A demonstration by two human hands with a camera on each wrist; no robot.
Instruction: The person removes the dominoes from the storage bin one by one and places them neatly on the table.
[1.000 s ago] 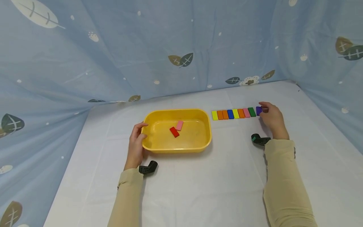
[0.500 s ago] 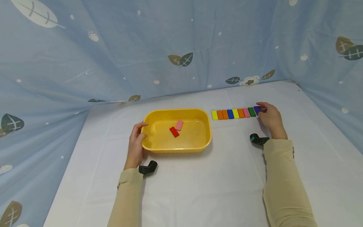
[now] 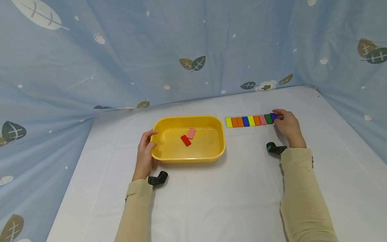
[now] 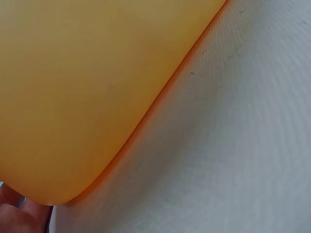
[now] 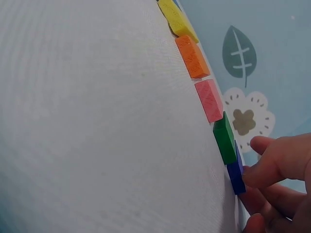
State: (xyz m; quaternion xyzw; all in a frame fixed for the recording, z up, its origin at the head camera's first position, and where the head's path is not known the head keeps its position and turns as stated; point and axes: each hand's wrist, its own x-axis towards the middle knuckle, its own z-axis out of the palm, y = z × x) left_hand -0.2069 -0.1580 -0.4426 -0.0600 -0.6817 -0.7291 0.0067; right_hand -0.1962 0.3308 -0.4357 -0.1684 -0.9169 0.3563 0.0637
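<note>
At the right end of a row of coloured blocks, my right hand [image 3: 289,126] holds a purple block [image 3: 273,117] between thumb and fingers. That block lies against the green block [image 5: 225,141]. Leftward from there run a pink block [image 5: 210,101], an orange block [image 5: 193,57], a yellow block [image 5: 178,18] and several more. My left hand [image 3: 145,156] grips the left rim of a yellow plastic tub [image 3: 208,144]. Inside the tub lie a red block [image 3: 185,140] and a pink block [image 3: 191,133], touching or nearly so.
A white cloth covers the table [image 3: 217,198]. Behind it hangs a blue patterned curtain [image 3: 145,60], which also runs along both sides. Each wrist wears a black camera mount. The row of blocks begins just right of the tub.
My right hand has slid the purple block left, closing the gap to the green block. It has barely moved over the last half second. The left hand and tub stay put.
</note>
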